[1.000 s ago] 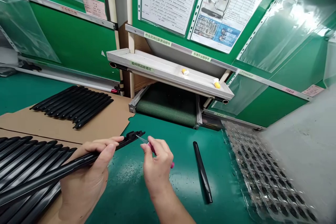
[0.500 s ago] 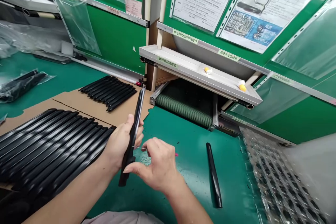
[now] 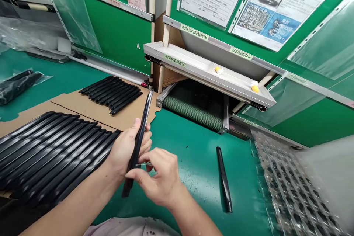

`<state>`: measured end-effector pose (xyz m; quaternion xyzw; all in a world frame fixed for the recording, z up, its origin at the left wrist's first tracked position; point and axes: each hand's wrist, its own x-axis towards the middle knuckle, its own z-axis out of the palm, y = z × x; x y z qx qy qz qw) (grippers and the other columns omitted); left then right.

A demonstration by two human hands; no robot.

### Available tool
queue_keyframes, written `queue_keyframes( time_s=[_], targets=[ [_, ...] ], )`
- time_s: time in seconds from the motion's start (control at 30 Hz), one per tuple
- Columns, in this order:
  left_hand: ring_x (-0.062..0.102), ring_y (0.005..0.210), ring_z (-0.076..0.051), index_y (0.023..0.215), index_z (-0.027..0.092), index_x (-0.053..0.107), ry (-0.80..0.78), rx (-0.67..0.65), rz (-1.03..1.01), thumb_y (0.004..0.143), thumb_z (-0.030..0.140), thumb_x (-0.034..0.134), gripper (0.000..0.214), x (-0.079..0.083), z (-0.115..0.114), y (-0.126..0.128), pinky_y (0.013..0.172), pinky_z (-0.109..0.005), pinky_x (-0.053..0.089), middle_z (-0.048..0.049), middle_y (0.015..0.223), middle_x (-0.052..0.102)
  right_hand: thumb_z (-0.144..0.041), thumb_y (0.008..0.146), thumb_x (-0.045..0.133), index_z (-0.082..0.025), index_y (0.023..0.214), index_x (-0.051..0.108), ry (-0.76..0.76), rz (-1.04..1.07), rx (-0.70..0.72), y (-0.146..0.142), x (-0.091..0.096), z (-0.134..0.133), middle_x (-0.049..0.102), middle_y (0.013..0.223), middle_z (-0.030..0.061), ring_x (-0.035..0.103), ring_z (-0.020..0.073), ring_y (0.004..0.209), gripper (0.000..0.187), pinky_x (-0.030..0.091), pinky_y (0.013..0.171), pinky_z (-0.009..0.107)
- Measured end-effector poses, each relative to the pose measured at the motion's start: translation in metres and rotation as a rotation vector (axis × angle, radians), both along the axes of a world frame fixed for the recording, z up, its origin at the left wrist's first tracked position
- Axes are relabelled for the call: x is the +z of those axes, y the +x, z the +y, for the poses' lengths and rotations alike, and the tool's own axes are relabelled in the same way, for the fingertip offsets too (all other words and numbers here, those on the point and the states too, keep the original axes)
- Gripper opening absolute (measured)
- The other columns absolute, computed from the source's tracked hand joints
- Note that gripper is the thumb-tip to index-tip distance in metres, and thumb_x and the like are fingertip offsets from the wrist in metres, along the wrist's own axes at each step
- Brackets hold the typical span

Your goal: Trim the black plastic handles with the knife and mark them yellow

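My left hand [image 3: 125, 147] is wrapped round a long, slim black plastic part [image 3: 141, 132], holding it tilted with its glossy end up and away from me. My right hand [image 3: 162, 177] grips a thin metal tool [image 3: 145, 164], whose handle is mostly hidden by the fingers. The tool's tip meets the side of the black part near its lower half. My right thumb presses on the part's near edge. A similar black part [image 3: 224, 180] lies alone on the green table to the right.
Rows of black parts [image 3: 55, 147] lie on cardboard [image 3: 80, 114] at left, with a smaller row [image 3: 110, 92] behind. Ahead are a conveyor belt [image 3: 193, 107] and a low shelf [image 3: 193, 68]. Clear plastic trays [image 3: 293, 180] stand at right; a bagged bundle [image 3: 19, 84] lies far left.
My right hand has drawn closer to the black part, the tool lower along its edge. The thumb has slid up and over the part. The view has shifted slightly.
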<state>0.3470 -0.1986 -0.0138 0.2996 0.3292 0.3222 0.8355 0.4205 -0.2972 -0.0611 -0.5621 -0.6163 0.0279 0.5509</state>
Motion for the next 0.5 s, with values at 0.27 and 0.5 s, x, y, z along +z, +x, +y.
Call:
queue_keyframes(
  time_s=[0.27, 0.5],
  targets=[
    [0.023, 0.031, -0.006, 0.078, 0.018, 0.059, 0.088, 0.036, -0.028, 0.105, 0.043, 0.040, 0.041, -0.004, 0.007, -0.002, 0.029, -0.017, 0.027, 0.0085, 0.043, 0.030, -0.034, 0.100, 0.047, -0.018, 0.101, 0.071, -0.246, 0.153, -0.191, 0.014, -0.003, -0.005, 0.068, 0.084, 0.0045, 0.062, 0.0171, 0.074, 0.029, 0.045, 0.066, 0.029],
    [0.023, 0.033, -0.006, 0.079, 0.018, 0.059, 0.159, 0.045, 0.025, 0.102, 0.047, 0.046, 0.039, -0.011, 0.005, 0.000, 0.031, -0.015, 0.026, 0.0093, 0.044, 0.029, -0.028, 0.095, 0.067, -0.024, 0.110, 0.078, -0.053, 0.323, -0.100, -0.002, -0.016, -0.024, 0.073, 0.087, 0.0034, 0.066, 0.0171, 0.079, 0.019, 0.051, 0.070, 0.029]
  ],
)
